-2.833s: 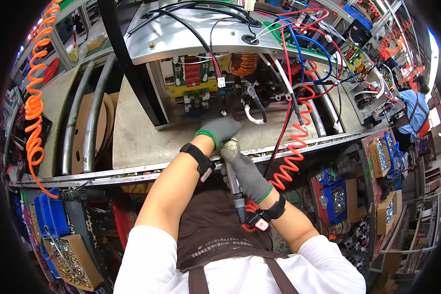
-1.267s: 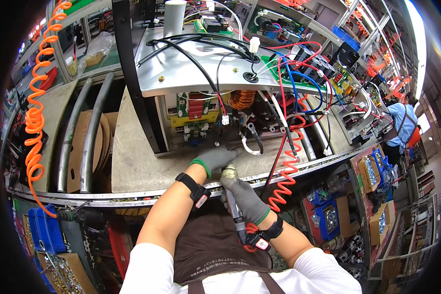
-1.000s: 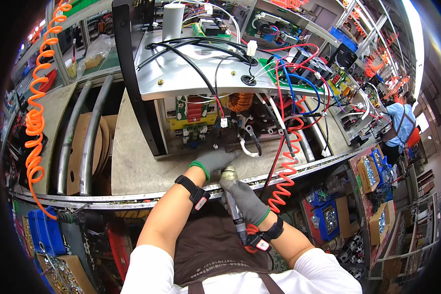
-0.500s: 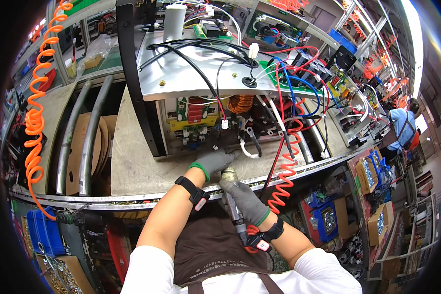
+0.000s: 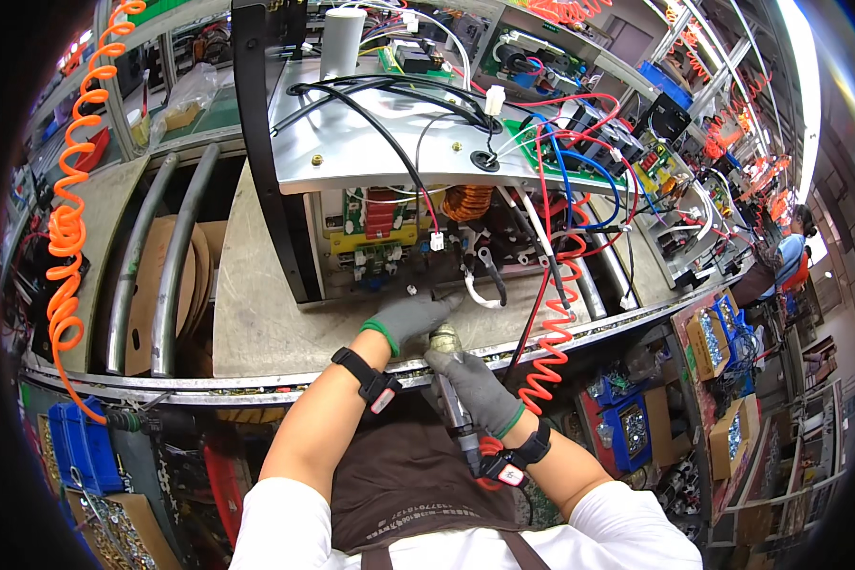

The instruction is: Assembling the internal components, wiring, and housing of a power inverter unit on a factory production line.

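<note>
The gloved right hand (image 5: 485, 391) has its fingers clamped around a grey hand tool (image 5: 458, 415), which crosses the near edge of the table (image 5: 266, 332). Just beyond that edge, the left hand (image 5: 408, 320) reaches toward the open metal unit (image 5: 380, 157); I can't tell whether its fingers pinch anything.

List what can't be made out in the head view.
Head view:
Left hand: palm side, hidden by its own back.
Power tool: partly covered by the right hand.
Black post: top cut off by the upper edge.
Parts in the lower-left cardboard box: too small to identify.
</note>
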Demonstrator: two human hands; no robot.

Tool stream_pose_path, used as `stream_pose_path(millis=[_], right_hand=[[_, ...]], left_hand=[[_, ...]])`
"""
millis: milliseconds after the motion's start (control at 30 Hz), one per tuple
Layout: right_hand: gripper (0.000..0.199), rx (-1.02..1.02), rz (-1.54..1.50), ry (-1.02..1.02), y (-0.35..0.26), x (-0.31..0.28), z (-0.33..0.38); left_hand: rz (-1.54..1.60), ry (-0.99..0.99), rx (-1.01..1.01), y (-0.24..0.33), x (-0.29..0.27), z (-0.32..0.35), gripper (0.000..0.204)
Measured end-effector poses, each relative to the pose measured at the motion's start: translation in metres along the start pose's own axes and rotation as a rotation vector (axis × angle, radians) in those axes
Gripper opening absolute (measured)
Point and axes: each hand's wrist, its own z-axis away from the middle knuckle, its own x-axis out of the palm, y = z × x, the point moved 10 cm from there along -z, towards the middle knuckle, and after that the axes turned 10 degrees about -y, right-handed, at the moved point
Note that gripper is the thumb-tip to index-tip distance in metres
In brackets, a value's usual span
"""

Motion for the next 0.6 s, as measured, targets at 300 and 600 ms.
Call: stream_pose_path(millis=[300,600], right_hand=[[0.04,0.004,-0.029,-0.053,0.005,0.004,-0.004],[0.038,-0.131,0.043,-0.016,-0.009,0.015,0.001]], left_hand=[[-0.399,0.387,0.064,-0.002,-0.028,0.046,0.047],[-0.502,0.528,0.019,-0.024,-0.03,0.031,0.03]])
